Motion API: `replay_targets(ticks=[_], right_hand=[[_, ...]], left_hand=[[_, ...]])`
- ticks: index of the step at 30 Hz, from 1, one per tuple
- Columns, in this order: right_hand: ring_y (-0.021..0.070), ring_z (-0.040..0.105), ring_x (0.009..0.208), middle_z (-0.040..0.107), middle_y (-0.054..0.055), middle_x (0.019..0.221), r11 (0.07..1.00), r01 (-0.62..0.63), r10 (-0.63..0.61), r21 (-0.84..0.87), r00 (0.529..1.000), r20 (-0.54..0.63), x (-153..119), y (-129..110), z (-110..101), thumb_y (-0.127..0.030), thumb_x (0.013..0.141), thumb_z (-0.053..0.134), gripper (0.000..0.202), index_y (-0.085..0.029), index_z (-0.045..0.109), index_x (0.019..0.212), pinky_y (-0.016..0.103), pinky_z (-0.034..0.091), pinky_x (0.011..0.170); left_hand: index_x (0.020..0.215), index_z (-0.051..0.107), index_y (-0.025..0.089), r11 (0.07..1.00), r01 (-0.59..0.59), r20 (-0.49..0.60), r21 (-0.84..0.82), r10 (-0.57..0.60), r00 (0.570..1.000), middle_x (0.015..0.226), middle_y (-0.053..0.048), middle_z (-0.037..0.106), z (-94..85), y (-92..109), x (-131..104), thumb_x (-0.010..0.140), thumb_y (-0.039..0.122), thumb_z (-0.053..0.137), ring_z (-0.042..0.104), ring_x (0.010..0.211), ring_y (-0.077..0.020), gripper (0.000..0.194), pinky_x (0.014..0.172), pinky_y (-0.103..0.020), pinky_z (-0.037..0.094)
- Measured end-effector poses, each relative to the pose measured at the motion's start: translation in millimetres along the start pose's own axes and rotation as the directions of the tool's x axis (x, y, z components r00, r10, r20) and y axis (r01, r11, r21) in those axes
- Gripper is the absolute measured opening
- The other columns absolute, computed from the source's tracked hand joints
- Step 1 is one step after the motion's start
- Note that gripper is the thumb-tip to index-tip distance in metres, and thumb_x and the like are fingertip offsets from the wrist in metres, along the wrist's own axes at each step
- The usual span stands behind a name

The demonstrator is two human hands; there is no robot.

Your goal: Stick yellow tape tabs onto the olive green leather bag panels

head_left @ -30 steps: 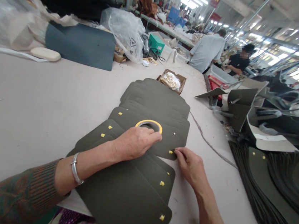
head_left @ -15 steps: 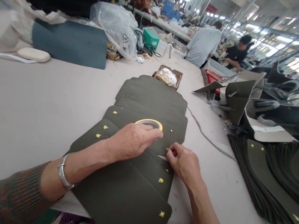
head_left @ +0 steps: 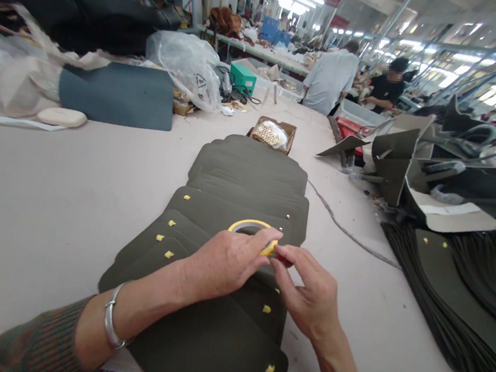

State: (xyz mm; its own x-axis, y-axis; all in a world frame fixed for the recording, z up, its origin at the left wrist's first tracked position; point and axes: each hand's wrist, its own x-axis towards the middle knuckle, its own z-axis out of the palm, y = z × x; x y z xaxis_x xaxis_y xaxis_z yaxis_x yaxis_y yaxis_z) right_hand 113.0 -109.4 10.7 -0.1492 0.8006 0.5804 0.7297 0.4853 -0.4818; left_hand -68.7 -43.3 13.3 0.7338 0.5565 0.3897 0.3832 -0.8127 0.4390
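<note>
A roll of yellow tape (head_left: 250, 224) is in my left hand (head_left: 225, 261), whose fingers close over its near side. My right hand (head_left: 311, 283) meets it there, thumb and forefinger pinched at the roll's right edge, on the tape. Under both hands lie overlapping dark olive leather-like panels (head_left: 209, 325), fanned toward me. Small bits of yellow tape (head_left: 267, 309) stick to the panels along both sides. Two small metal studs show on the panel by the roll, near its right end. My fingers hide part of the roll.
Beyond the panels stands a small box (head_left: 274, 134) of gold-coloured beads or studs. At right lies a fanned stack of dark strips (head_left: 440, 303), with piled bag parts (head_left: 412, 163) behind. A cord (head_left: 346, 228) crosses the table. Plastic bags and a blue-grey sheet (head_left: 117, 95) sit at left. Two people work farther back.
My right hand has left the panel's right edge and come to the tape roll. My left hand has shifted slightly right and nearer, tilting the roll toward the right fingers.
</note>
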Motion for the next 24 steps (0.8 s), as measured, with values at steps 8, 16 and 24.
replay_targets(ticks=[8,16,24], right_hand=[[0.0125,0.062,0.071,0.067,0.001,0.077,0.985,0.069,-0.077,-0.156,0.996,-0.046,-3,6,11,-0.009,0.086,0.051,0.014,-0.02,0.059,0.084,0.024,0.049,0.067],[0.0114,0.06,0.06,0.066,0.0,0.069,0.986,-0.021,0.0,-0.167,0.993,-0.12,0,9,12,-0.011,0.083,0.053,0.013,-0.019,0.062,0.078,0.023,0.047,0.06],[0.0126,0.059,0.048,0.063,-0.001,0.054,0.712,-0.598,0.626,0.367,0.778,0.054,15,12,19,-0.03,0.077,0.062,0.016,-0.017,0.064,0.07,0.021,0.047,0.047]], left_hand=[[0.121,0.042,0.021,0.999,0.033,0.061,-0.004,-0.032,0.998,0.109,-0.004,0.066,4.3,6,2,0.094,0.018,0.043,0.065,0.097,-0.0177,0.026,0.078,-0.028,0.052],[0.088,0.054,0.021,0.992,0.04,0.019,0.122,-0.042,0.999,0.081,0.0,0.063,5.8,3,11,0.095,0.022,0.04,0.062,0.077,-0.0156,0.016,0.063,-0.024,0.046],[0.08,0.056,0.021,0.945,-0.007,-0.116,0.327,0.048,0.992,0.073,-0.001,0.058,20.2,-8,19,0.092,0.02,0.037,0.055,0.058,-0.0167,0.022,0.048,-0.028,0.037]])
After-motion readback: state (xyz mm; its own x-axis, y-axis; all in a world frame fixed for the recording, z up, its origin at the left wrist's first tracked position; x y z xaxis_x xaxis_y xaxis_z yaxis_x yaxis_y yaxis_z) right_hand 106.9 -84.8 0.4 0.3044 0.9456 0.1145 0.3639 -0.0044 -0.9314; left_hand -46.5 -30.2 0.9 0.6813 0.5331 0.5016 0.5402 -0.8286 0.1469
